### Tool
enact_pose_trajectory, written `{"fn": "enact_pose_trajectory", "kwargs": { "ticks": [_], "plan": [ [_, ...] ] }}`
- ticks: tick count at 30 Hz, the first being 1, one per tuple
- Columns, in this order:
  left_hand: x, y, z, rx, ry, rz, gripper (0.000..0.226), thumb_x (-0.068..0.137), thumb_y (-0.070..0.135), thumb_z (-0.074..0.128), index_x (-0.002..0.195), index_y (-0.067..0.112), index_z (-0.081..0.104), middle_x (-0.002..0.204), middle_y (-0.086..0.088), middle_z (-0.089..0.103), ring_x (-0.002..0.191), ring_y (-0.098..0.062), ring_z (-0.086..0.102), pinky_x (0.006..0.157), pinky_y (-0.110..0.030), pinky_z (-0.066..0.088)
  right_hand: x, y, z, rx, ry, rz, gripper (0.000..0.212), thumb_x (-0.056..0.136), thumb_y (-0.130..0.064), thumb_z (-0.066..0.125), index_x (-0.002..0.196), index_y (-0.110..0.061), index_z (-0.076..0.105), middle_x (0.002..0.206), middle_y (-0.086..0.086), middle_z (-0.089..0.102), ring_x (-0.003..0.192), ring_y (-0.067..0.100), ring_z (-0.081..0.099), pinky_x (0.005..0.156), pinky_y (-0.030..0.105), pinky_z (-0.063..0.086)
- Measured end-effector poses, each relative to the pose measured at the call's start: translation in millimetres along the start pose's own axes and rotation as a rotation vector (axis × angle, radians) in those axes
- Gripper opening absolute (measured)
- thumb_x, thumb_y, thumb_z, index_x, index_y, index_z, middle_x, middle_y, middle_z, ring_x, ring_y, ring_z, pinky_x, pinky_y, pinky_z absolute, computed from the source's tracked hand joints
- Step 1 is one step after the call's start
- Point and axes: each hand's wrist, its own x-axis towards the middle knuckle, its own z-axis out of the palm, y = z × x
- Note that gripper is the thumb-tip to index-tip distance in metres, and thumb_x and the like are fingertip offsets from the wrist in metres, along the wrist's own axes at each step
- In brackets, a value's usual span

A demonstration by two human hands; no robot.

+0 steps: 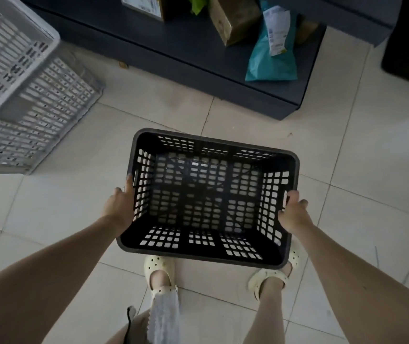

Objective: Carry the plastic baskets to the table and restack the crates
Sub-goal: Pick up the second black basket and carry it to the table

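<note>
Both grips clamped on black basket [208, 197]: my left hand [119, 209] at 9 o'clock end, right hand [294, 214] at 3 o'clock end. Basket empty, level, above floor, long axis between hands. White crates [22, 95] at 10 o'clock. Counter unseen.

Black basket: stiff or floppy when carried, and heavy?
Probably light: the black basket is empty with perforated walls. Likely fairly stiff: its rim looks straight between the left hand and right hand. Could tilt, since only the sides are held.
</note>
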Motion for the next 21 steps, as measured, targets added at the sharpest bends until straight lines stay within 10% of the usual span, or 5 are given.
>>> {"fn": "enact_pose_trajectory", "kwargs": {
  "ticks": [7,11,21],
  "plan": [
    [3.7,1.8,2.4,-0.113,0.031,-0.050,0.062,0.090,0.001,0.049,0.145,-0.003,0.022,0.126,-0.030,0.047,0.114,-0.048,0.053,0.093,-0.050,0.044,4.8,2.6,11.7,0.090,0.183,-0.017,0.074,0.088,-0.005,0.055,0.145,-0.028,0.014,0.120,0.013,0.037,0.090,0.033,0.057,0.062,0.038,0.050],
    [10.1,5.2,5.7,-0.355,0.062,-0.221,0.053,0.085,0.006,0.059,0.135,0.002,0.040,0.129,-0.025,0.045,0.116,-0.043,0.050,0.096,-0.046,0.044,17.0,16.9,17.0,0.138,0.389,0.021,0.031,0.101,-0.020,0.039,0.126,-0.002,0.045,0.112,0.021,0.056,0.085,0.037,0.060,0.068,0.040,0.051],
    [-66.3,29.1,-102.3,-0.330,0.176,-0.196,0.030,0.095,0.016,0.048,0.107,-0.007,0.063,0.105,-0.028,0.064,0.085,-0.036,0.055,0.072,-0.034,0.042,-68.3,23.2,-85.4,0.147,0.424,-0.026,0.031,0.102,-0.023,0.038,0.104,0.000,0.060,0.099,0.017,0.060,0.076,0.026,0.050,0.063,0.030,0.037]
  ]
}}
